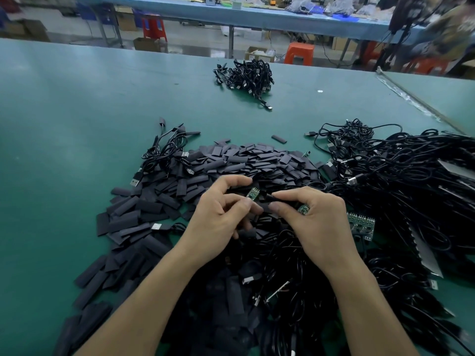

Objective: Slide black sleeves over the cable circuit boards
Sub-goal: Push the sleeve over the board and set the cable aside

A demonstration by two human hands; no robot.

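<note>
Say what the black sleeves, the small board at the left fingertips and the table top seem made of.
Black sleeves: thin matt plastic tubing, pressed flat, probably heat-shrink.
Board: rigid green laminate carrying tiny soldered parts.
Table top: smooth green mat, likely rubber or vinyl, with a soft sheen.

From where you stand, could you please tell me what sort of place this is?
Most likely an electronics assembly workshop: a heap of black sleeves and tangled USB cables cover the green bench, the left hand pinches a small circuit board, and stools and cartons stand behind.
</note>
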